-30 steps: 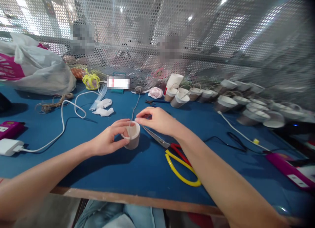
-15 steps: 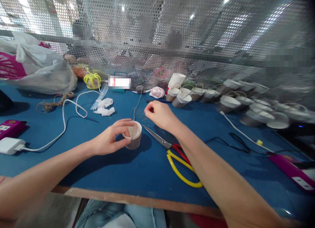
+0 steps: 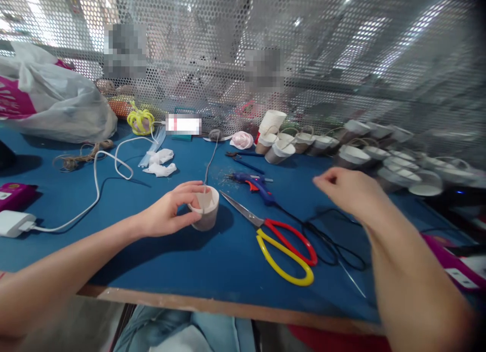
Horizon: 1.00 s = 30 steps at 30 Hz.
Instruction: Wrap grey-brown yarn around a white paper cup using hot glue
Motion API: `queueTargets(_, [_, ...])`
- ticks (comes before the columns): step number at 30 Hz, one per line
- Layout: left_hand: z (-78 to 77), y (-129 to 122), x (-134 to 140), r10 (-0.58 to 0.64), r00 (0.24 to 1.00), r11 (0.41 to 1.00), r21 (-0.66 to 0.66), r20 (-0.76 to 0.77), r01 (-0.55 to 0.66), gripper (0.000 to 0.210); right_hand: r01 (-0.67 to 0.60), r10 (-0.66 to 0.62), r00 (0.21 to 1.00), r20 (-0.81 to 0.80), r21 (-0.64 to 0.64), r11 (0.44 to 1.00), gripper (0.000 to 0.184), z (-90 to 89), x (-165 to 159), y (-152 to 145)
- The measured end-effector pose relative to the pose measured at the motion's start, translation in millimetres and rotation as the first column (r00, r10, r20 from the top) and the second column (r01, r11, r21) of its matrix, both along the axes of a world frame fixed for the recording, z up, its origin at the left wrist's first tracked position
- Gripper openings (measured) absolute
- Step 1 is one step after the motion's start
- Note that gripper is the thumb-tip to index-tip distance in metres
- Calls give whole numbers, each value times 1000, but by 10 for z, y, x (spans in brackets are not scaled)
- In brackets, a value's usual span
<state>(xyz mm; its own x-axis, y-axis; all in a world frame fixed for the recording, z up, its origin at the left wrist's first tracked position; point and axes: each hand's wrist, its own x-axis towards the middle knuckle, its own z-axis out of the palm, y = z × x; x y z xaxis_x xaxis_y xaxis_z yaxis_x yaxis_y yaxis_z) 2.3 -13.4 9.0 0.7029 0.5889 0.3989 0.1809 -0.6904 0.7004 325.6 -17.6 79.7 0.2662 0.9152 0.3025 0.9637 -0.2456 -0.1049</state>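
Note:
My left hand (image 3: pixel 167 210) grips a small paper cup (image 3: pixel 208 218) with a white inside and greyish-brown outside, its fingers over the rim and thumb at the near side. A grey cord (image 3: pixel 209 164) runs from the cup back to a small ball of cord (image 3: pixel 215 134). Over the right part of the table, my right hand (image 3: pixel 349 190) is closed in a pinch; whether anything is between the fingertips cannot be made out. Scissors (image 3: pixel 245 211) with one red and one yellow handle lie right of the cup. Behind them rests a blue glue gun (image 3: pixel 261 191).
Pliers (image 3: pixel 248 162) lie behind the glue gun. Several handled cups (image 3: pixel 355 157) stand at the back right, near a stack of white cups (image 3: pixel 272 121). A plastic bag (image 3: pixel 76 109), a white cable (image 3: pixel 96 185) and white scraps (image 3: pixel 161 168) are at left. Perforated metal panels the back.
My right hand has swung right, away from the cup, uncovering the glue gun, the pliers and the red scissor handle. My left hand stays on the cup.

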Motion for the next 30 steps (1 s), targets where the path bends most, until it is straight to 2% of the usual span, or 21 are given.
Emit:
queueTargets(2, [13,-9,-3,-11,1000,1000,-14,4,11,7,-130,129,982,-138,4,992,20,-94,-189,6])
queueTargets(3, [21,-14,-5,-17,1000,1000,-24,6,17,6,-247,245,900,-361,39,968,20,-138,-329,13])
queueTargets(4, [28,-21,-5,-24,1000,999,-35,7,24,6,-346,304,779,-549,29,938,18,-179,-485,23])
queueTargets(6, [47,-34,-4,-38,999,998,-54,-4,38,6,-484,287,532,-797,-8,875,32,-249,-800,54])
queueTargets(7, [56,-41,-3,-48,999,997,-61,-14,47,6,-517,264,452,-852,-9,856,38,-281,-939,73])
queueTargets(9, [74,-49,1,-67,997,996,-62,-30,65,6,-620,201,322,-925,-45,783,47,-344,-1158,114])
queueTargets(11, [87,-53,3,-77,996,996,-42,-40,76,5,-690,167,237,-957,-44,722,48,-408,-1294,147])
queueTargets(12, [92,-53,2,-75,996,997,-25,-40,74,5,-696,169,201,-965,-19,718,43,-438,-1338,158])
queueTargets(15, [107,-53,-5,-41,999,999,11,-13,41,5,-605,185,68,-980,107,789,21,-505,-1411,164])
queueTargets(18, [118,-57,-16,-32,999,999,-6,21,33,5,-526,144,-83,-986,167,834,15,-515,-1425,144])
queueTargets(20, [114,-56,-22,-24,999,998,-55,31,25,6,-480,178,-120,-977,213,851,16,-486,-1403,121])
queueTargets(24, [71,-29,-32,41,996,968,-252,73,-22,9,-352,350,-83,-933,356,865,15,-373,-1305,36])
queueTargets(28, [43,0,-18,88,984,843,-537,157,10,18,-289,425,-40,-904,418,861,15,-289,-1207,-83])
queueTargets(30, [46,3,-3,104,972,778,-627,209,52,20,-279,432,-12,-902,418,865,14,-294,-1175,-123])
